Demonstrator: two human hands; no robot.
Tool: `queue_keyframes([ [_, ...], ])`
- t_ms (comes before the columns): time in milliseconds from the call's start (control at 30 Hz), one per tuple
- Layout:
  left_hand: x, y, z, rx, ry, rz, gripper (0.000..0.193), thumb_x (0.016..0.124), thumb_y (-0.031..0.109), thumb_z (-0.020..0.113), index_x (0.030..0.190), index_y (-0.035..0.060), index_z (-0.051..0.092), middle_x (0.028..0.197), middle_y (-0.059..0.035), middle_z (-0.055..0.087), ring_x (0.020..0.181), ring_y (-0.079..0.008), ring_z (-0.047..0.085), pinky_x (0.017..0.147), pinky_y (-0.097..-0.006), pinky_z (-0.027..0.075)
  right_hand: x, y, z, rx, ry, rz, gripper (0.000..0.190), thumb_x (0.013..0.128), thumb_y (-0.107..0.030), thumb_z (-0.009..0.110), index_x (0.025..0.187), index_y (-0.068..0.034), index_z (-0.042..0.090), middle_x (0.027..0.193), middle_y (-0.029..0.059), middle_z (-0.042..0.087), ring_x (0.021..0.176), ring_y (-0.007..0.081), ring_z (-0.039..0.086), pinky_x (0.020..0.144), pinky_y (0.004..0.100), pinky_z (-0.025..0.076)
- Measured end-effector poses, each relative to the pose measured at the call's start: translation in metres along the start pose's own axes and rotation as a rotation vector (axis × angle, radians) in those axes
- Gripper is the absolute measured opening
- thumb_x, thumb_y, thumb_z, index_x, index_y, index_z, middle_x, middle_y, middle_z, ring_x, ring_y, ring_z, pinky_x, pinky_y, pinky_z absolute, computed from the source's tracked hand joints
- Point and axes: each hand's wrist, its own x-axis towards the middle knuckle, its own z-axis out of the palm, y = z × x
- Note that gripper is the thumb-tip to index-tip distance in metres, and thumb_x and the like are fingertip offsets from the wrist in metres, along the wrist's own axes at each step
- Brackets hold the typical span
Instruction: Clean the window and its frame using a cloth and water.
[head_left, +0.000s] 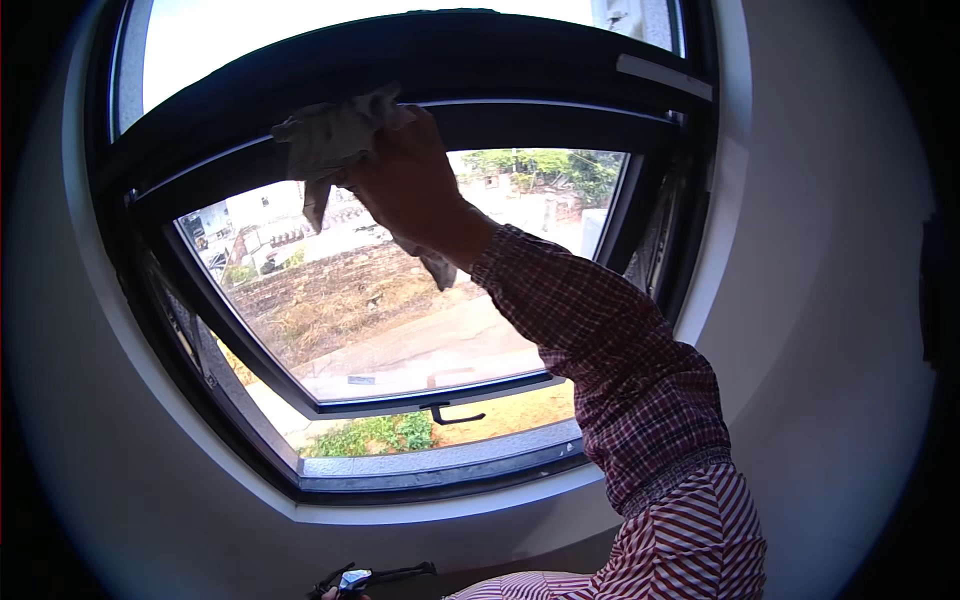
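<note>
My right hand (416, 180) is raised and grips a crumpled grey cloth (326, 135). The cloth lies against the dark window frame (517, 124), at the crossbar above the tilted sash. Its loose ends hang below my hand, in front of the glass pane (360, 300). At the bottom edge of the view, only a few fingertips of my left hand (330, 593) show. They are around a dark object (390, 574) with a long thin part and a pale blue patch; what it is, I cannot tell.
The sash leans outward, with a black handle (457, 416) on its bottom rail. Beneath it runs the window sill (450, 459). Metal stays (187, 337) flank the opening. White wall (810, 300) surrounds the window. Outside are a paved strip, dry grass and trees.
</note>
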Motion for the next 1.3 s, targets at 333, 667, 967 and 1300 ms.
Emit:
queue_keyframes([
  [333, -0.022, -0.051, 0.010, -0.078, -0.034, 0.045, 0.017, 0.080, 0.012, 0.057, 0.094, 0.0045, 0.061, 0.093, -0.0085, 0.066, 0.086, -0.0214, 0.061, 0.080, -0.0333, 0.049, -0.049, 0.082, -0.062, -0.284, -0.124, 0.087, 0.017, 0.073, -0.018, 0.067, 0.082, -0.008, 0.058, 0.084, 0.0142, 0.058, 0.088, 0.0339, 0.052, 0.080, 0.0464, 0.039],
  [667, -0.004, -0.071, -0.009, -0.152, 0.020, -0.030, 0.016, 0.080, 0.021, 0.058, 0.092, 0.0106, 0.063, 0.085, -0.0030, 0.068, 0.073, -0.0187, 0.065, 0.059, -0.0343, 0.054, -0.057, 0.136, -0.075, -0.602, 0.018, 0.268, 0.020, 0.080, -0.021, 0.061, 0.071, -0.003, 0.059, 0.069, 0.0172, 0.060, 0.065, 0.0343, 0.060, 0.060, 0.0401, 0.051],
  [967, 0.036, -0.091, 0.035, -0.257, -0.148, 0.013, 0.013, 0.082, 0.018, 0.056, 0.090, 0.0103, 0.063, 0.086, -0.0053, 0.068, 0.077, -0.0193, 0.066, 0.058, -0.0348, 0.055, -0.053, 0.145, -0.077, -0.561, 0.262, -0.014, 0.020, 0.087, -0.013, 0.053, 0.094, 0.004, 0.061, 0.092, 0.0216, 0.063, 0.087, 0.0380, 0.061, 0.077, 0.0389, 0.051],
  [1300, 0.083, -0.117, 0.057, -0.353, -0.312, 0.032, 0.013, 0.080, 0.018, 0.057, 0.089, 0.0101, 0.062, 0.086, -0.0064, 0.067, 0.077, -0.0203, 0.065, 0.059, -0.0342, 0.053, -0.187, 0.103, -0.036, -0.039, 0.138, 0.808, 0.058, 0.087, -0.010, 0.048, 0.137, 0.008, 0.023, 0.137, 0.0313, 0.032, 0.128, 0.0421, 0.031, 0.108, 0.0415, 0.021],
])
